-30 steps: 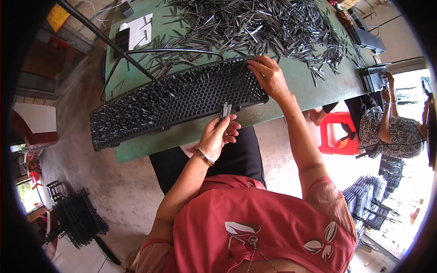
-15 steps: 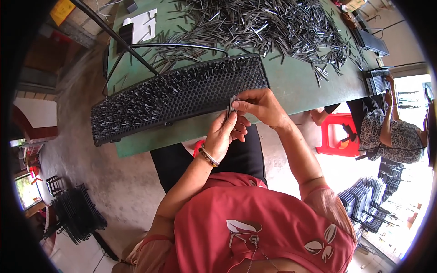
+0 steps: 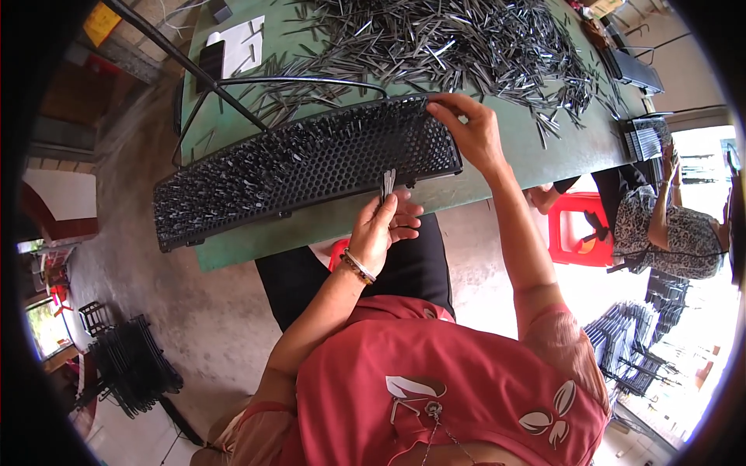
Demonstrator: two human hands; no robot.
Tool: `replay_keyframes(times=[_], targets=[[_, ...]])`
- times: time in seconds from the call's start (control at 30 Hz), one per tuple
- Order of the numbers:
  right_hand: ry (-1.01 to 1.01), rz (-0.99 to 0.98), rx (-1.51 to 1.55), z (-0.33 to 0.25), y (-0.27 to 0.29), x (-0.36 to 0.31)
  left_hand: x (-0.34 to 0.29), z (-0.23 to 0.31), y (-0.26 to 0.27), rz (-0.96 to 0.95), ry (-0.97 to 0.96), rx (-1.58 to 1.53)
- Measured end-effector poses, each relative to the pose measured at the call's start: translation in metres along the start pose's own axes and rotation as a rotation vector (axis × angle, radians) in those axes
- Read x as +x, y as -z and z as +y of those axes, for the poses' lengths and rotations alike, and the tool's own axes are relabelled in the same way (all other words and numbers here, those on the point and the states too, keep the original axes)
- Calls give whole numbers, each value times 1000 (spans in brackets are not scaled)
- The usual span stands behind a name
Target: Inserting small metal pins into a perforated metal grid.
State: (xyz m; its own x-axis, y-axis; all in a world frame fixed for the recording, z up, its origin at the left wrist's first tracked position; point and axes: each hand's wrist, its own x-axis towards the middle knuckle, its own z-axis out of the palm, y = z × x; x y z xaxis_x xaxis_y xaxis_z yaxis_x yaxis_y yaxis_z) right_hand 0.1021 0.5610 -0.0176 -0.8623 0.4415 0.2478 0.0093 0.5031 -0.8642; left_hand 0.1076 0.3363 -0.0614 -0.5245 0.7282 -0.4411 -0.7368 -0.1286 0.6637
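My left hand [image 3: 377,227] pinches a small bundle of thin grey-black strips [image 3: 388,183] between thumb and index finger, their ends pointing up; its other fingers are curled loosely. The bundle is in front of the near edge of a long black perforated panel [image 3: 353,172]. At the far right corner of that panel is my right hand [image 3: 475,133], with thumb and fingertips drawn together at the rim. What lies between those fingertips, if anything, is too small to make out. Strips stand densely in the panel's holes on the left; many holes toward the right show bare.
A large heap of loose strips [image 3: 458,50] covers the far part of the green table [image 3: 505,155]. Black metal bars [image 3: 299,80] rise behind the panel. A phone [image 3: 211,60] lies at the far left. At right, another person works beside a red stool [image 3: 579,225].
My right hand has left the bundle at my left hand and moved up and right to the panel's far corner. My left hand still holds the strips.
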Motion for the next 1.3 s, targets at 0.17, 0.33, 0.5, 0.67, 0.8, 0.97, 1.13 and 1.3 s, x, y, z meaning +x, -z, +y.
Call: replay_keyframes(times=[0.17, 0.33, 0.5, 0.67, 0.8, 0.97, 1.13, 1.3], targets=[[105, -35, -75, 20, 1, 16, 0, 0, 3, 6, 1, 8], [168, -71, -117, 23, 6, 20, 1, 0, 4, 7, 7, 6], [320, -175, -186, 31, 7, 25, 1, -1, 3, 0, 11, 7], [291, -200, -246, 19, 5, 21, 3, 1, 4, 6, 22, -3], [431, -166, -246, 30, 1, 21, 3, 3, 6, 6, 12, 20], [484, -126, -355, 30, -7, 17, 0, 6, 2, -9, 15, 42], [425, -74, -368, 18, -9, 10, -2, 8, 6, -22, 28, -13], [342, 7, -349, 20, -8, 8, -3, 11, 9, -89, -18, -95]])
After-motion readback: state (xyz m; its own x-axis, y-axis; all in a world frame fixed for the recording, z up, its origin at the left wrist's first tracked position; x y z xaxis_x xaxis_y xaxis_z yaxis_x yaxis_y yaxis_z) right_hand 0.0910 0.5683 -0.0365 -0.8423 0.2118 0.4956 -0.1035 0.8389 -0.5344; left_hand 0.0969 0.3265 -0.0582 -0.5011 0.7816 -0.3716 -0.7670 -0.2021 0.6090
